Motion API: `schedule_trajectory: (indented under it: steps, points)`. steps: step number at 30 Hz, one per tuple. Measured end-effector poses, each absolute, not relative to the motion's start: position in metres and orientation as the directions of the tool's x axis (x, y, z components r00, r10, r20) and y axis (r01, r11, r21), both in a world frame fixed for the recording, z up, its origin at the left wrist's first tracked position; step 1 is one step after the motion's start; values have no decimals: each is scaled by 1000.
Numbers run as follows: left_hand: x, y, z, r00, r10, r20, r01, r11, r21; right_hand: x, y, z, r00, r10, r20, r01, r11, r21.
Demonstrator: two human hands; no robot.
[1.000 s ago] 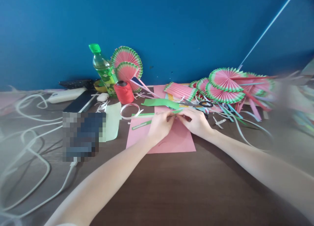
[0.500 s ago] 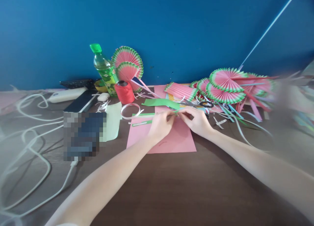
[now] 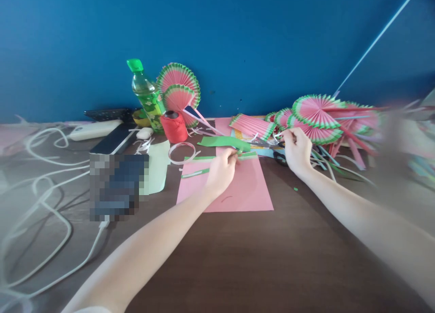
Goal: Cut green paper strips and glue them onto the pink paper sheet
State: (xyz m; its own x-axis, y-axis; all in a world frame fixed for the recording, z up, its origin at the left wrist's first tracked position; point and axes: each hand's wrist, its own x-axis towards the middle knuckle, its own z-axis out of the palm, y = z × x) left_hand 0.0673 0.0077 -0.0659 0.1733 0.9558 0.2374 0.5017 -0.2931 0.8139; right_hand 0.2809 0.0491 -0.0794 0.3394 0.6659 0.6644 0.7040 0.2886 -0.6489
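Note:
My left hand [image 3: 221, 171] is closed in a pinch over the upper part of a pink paper sheet [image 3: 249, 188]. A bit of green paper strip [image 3: 240, 152] shows at its fingertips. Along the sheet's top edge runs a green strip [image 3: 250, 156], partly hidden by the hand. A second green strip with a white band [image 3: 196, 173] lies left of that hand. My right hand [image 3: 299, 150] is off the sheet, beside the scissors [image 3: 280, 157] and in front of the paper fans. Its fingers are curled together; whatever they hold is too small to make out.
Behind the sheet lies a wider green paper piece [image 3: 222, 142]. Pleated pink-and-green fans [image 3: 317, 111] pile up at the right. A roll of tape [image 3: 182, 153], a red spool [image 3: 174, 127], a bottle [image 3: 147, 93], a blurred phone [image 3: 120, 186] and white cables [image 3: 68, 227] occupy the left.
My right hand has left my left hand and moved right, toward the scissors and fans. A tiny green scrap now shows on the table right of the sheet. My left hand stays near its place.

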Motion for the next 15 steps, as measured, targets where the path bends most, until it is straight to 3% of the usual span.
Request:
schedule_trajectory:
  steps: [9, 12, 15]
  points:
    - [66, 3, -64, 213, 938, 272, 432, -340, 835, 272, 39, -70, 171, 609, 774, 804, 367, -467]
    - [68, 0, -60, 252, 916, 313, 473, -399, 786, 257, 24, -62, -51, 617, 785, 796, 500, -341]
    - [70, -2, -59, 305, 872, 383, 496, -489, 717, 243, 12, -60, -339, 635, 695, 709, 657, -255]
